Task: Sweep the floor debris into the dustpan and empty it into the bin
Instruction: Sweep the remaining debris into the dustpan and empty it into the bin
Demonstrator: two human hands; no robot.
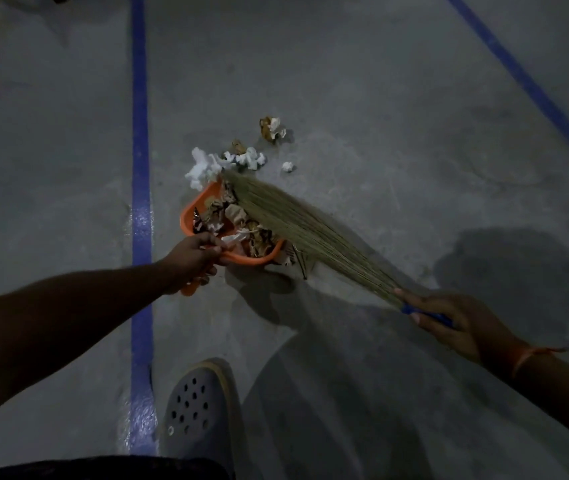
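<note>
Broom (pixel 297 226) over debris-filled orange dustpan (pixel 189 216).

Orange dustpan (pixel 189 211) on floor, full of crumpled paper, grass broom (pixel 305 230) across it, white scraps (pixel 207 166) beyond

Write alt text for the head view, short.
A person sweeps crumpled paper scraps into an orange dustpan held by the left hand, with a grass broom gripped in the right hand. A few white and brown scraps lie beyond the pan on a grey floor beside a blue line.
</note>
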